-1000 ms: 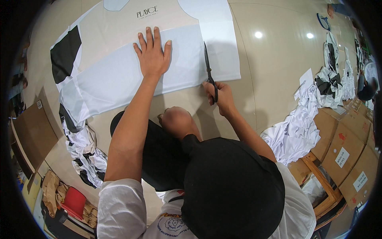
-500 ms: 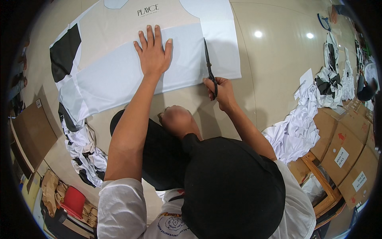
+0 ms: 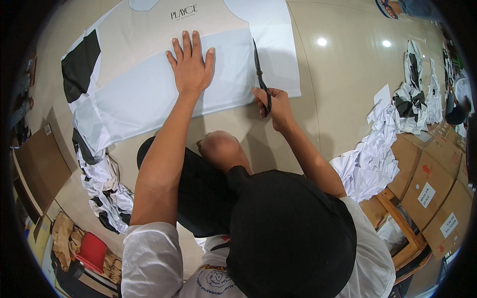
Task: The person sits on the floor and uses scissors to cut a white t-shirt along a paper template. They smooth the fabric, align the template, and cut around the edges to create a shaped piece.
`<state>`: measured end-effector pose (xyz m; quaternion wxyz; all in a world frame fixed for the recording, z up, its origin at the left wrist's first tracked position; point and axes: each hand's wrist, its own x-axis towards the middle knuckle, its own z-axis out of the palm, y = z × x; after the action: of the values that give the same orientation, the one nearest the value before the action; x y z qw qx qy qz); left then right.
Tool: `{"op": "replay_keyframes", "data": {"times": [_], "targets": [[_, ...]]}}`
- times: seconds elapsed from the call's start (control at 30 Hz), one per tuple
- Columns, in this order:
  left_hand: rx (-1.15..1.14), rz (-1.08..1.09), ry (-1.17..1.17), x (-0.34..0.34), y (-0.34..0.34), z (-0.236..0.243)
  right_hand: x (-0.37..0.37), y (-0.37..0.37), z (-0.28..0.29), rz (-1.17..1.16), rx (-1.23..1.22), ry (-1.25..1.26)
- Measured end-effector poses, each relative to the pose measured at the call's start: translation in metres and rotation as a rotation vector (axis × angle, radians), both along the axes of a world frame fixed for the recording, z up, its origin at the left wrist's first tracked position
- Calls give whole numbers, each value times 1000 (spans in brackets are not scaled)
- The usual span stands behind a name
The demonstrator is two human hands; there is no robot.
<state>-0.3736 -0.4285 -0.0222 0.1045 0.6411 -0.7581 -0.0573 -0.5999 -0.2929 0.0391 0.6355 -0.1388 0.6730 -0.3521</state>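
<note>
A wide sheet of white fabric point(image 3: 273, 64) lies spread on the floor, with a cream and pale blue shirt-shaped panel point(image 3: 226, 59) printed on it and a black patch point(image 3: 81, 69) at its left. My left hand point(image 3: 191, 69) rests flat on the panel, fingers spread. My right hand point(image 3: 275, 108) grips black scissors point(image 3: 258, 72) by the handles, near the fabric's closest edge. The blades point away from me along the panel's right border and look nearly closed. Whether they are in a slit or lying over the cloth is hard to tell.
Crumpled white cloth point(image 3: 365, 169) lies at the right beside cardboard boxes point(image 3: 417, 191) and a wooden frame point(image 3: 405, 253). More black-and-white cloth point(image 3: 107, 184) is heaped at the left, near a cardboard sheet point(image 3: 42, 166). Another person's sandalled foot point(image 3: 390, 9) shows at the far right.
My right hand and the scissors have shifted slightly away from me along the panel's border. My left hand stays put. The other person's foot and leg have moved at the far right.
</note>
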Motion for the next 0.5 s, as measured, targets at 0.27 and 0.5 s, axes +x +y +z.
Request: {"op": "replay_keyframes", "data": {"times": [0.27,0.5], "targets": [[18,9,-12,-1,0,0,-2,0,-8,-4,-5,-9],[6,6,-13,1,0,-1,0,-5,1,-9,-9,-1]]}}
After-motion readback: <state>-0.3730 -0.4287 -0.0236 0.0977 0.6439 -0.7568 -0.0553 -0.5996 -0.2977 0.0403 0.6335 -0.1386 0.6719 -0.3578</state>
